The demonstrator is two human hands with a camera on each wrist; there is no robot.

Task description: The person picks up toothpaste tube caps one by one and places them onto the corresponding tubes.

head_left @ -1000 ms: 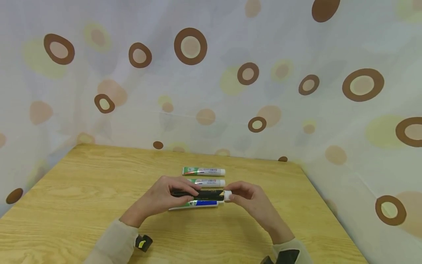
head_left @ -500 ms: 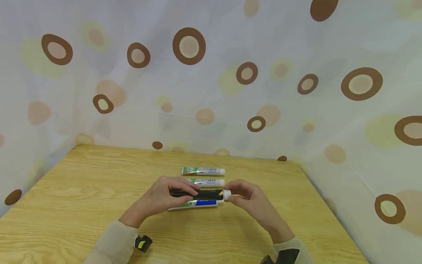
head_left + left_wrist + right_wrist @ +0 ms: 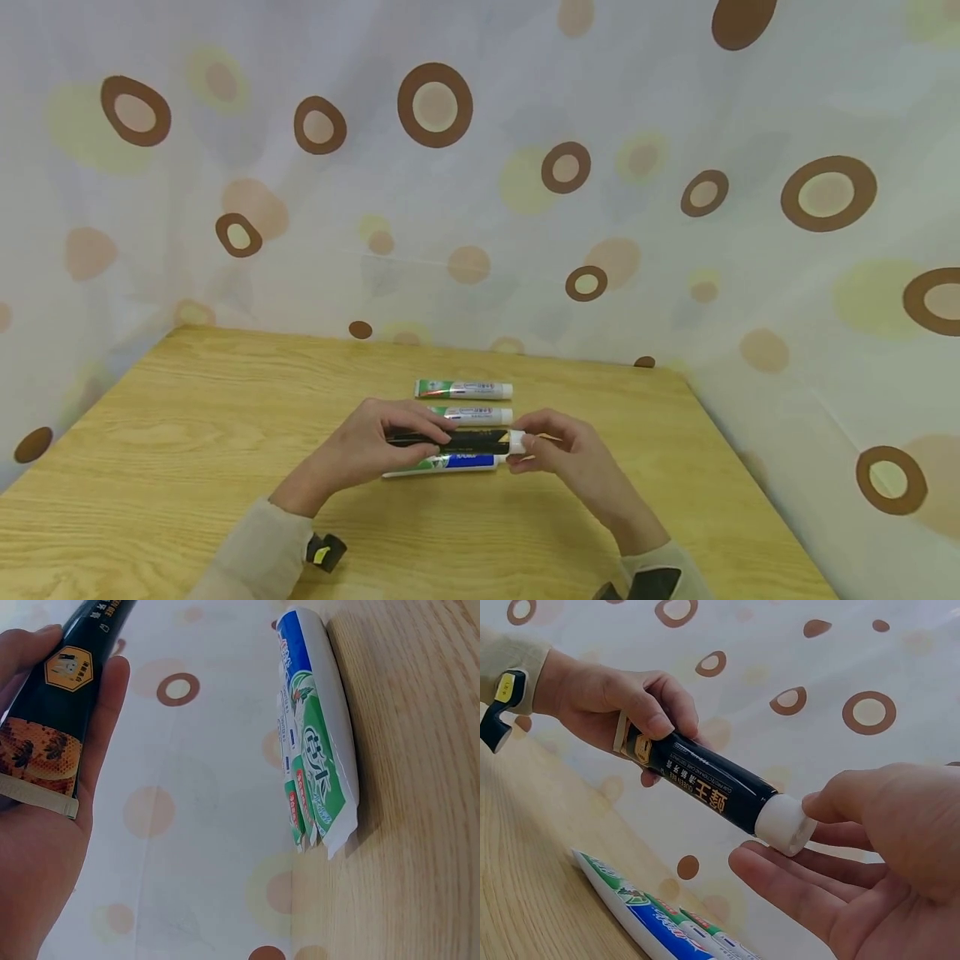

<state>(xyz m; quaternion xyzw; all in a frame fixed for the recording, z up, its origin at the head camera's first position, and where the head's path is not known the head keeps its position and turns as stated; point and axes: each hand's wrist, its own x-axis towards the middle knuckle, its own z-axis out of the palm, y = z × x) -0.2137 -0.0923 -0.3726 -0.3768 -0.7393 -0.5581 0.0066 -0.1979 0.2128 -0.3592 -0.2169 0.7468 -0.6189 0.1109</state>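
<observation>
A black toothpaste tube (image 3: 480, 442) with gold lettering is held level above the table by both hands. My left hand (image 3: 375, 446) grips its flat crimped end, thumb on one side and fingers on the other. At the other end, my right hand (image 3: 570, 454) pinches the white cap (image 3: 784, 825) between thumb and fingers; the cap sits on the tube. Below and behind the black tube lie a blue, green and white toothpaste tube (image 3: 319, 735) and two green and silver tubes, the nearer one (image 3: 480, 416) and the farther one (image 3: 480, 390).
The wood-grain table (image 3: 225, 417) bears the row of tubes near its middle. A pale curtain (image 3: 480, 208) with brown and yellow spots hangs behind the table and along its sides. Dark straps with small devices (image 3: 326, 552) sit at the sleeve cuffs.
My right fingers have shifted their hold around the white cap, with lower fingers now showing beneath it. The left hand and the tube stay nearly in place.
</observation>
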